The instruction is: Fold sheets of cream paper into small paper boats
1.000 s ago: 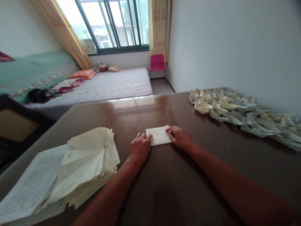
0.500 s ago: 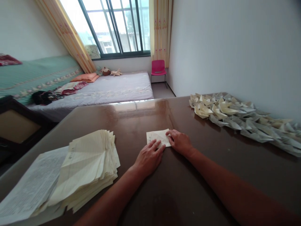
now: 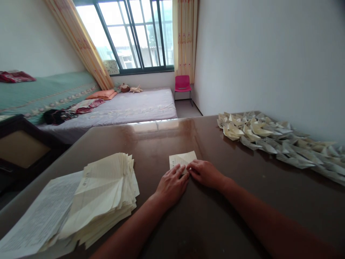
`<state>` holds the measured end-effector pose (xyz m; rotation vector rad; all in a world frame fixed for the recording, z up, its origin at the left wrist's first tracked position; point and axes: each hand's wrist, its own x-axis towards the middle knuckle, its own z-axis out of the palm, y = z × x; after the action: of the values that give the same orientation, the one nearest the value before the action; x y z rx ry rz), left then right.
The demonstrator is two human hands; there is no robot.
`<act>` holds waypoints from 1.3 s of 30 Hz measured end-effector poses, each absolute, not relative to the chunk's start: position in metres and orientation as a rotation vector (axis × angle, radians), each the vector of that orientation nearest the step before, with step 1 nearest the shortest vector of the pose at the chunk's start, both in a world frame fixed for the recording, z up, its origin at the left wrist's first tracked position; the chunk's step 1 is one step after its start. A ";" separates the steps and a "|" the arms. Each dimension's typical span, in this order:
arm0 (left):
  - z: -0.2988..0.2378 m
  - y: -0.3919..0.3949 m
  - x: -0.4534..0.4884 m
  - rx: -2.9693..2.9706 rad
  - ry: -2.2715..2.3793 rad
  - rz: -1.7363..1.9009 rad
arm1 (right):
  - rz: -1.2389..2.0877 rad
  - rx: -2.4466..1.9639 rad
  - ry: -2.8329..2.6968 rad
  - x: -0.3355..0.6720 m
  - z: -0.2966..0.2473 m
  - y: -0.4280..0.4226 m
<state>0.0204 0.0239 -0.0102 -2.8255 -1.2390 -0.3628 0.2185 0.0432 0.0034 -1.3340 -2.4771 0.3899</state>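
Observation:
A small folded sheet of cream paper (image 3: 185,157) with printed lines lies flat on the brown table in front of me. My left hand (image 3: 172,183) rests over its near left edge, fingers outstretched and lying on the paper. At the near right edge, my right hand (image 3: 206,173) has its fingers bent together and closed on the paper, close to the left fingertips. The hands cover the sheet's near edge. To the left sits a thick stack of creased cream paper (image 3: 105,190), partly on top of whitish printed sheets (image 3: 45,208).
Rows of folded paper pieces (image 3: 258,129) in cream and grey cover the table's right side along the wall. Beyond the brown table (image 3: 151,144) are a bed (image 3: 140,104) and a pink chair (image 3: 183,83). A dark wooden chair (image 3: 24,147) stands at left.
My right hand has slid from the paper's right edge toward its near edge, closer to my left hand. My left hand stays on the paper. The view has tilted slightly upward.

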 end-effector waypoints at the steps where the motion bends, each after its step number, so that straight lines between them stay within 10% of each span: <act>1: -0.009 0.025 0.020 -2.824 -1.240 -0.352 | 0.469 -1.312 -2.460 0.222 0.002 0.045; 30: -0.010 0.043 -0.002 -2.716 -1.238 -0.582 | -0.168 -1.080 -2.648 0.220 0.012 0.044; 39: -0.007 0.043 0.000 -2.848 -1.193 -0.594 | 0.276 -0.990 -2.669 0.231 0.008 0.049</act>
<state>-0.0002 0.0430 -0.0073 -2.8480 -1.1931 -0.5938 0.2310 0.0492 0.0078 -0.9900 -2.6691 0.2758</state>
